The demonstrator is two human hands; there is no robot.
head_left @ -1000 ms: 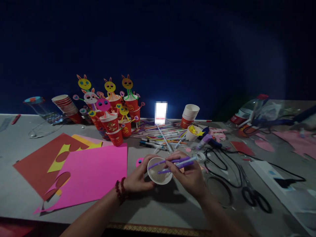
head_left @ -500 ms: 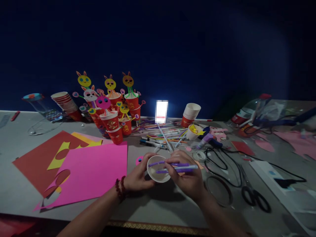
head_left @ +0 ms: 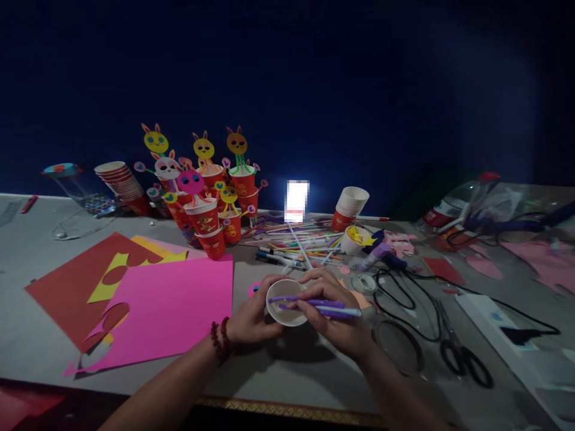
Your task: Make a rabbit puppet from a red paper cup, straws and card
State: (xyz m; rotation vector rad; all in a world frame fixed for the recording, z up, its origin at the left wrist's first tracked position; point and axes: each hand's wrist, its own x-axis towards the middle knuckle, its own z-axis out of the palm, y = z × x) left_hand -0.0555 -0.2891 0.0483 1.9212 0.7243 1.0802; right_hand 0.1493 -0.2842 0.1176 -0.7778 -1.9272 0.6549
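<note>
My left hand [head_left: 251, 320] is wrapped round a paper cup [head_left: 284, 316] with a white inside, held tilted toward me above the grey table [head_left: 287, 374]. A red bead bracelet [head_left: 219, 340] sits on that wrist. My right hand [head_left: 339, 317] pinches two purple straws [head_left: 314, 306] that lie across the cup's mouth, their left ends inside the cup. A pink paper piece [head_left: 254, 289] lies just left of the cup.
Pink [head_left: 166, 311], red [head_left: 72, 287] and yellow card sheets lie at left. Behind stand finished red cups with bunny faces [head_left: 202, 185], cup stacks [head_left: 121, 182] [head_left: 350, 209], loose straws and pens [head_left: 291, 245]. At right: black cable [head_left: 404, 293], scissors [head_left: 462, 356], tape ring [head_left: 398, 347], bottle [head_left: 453, 203].
The straws have swung from slanting upward to level and slid further into the cup. Both hands and the cup shifted slightly.
</note>
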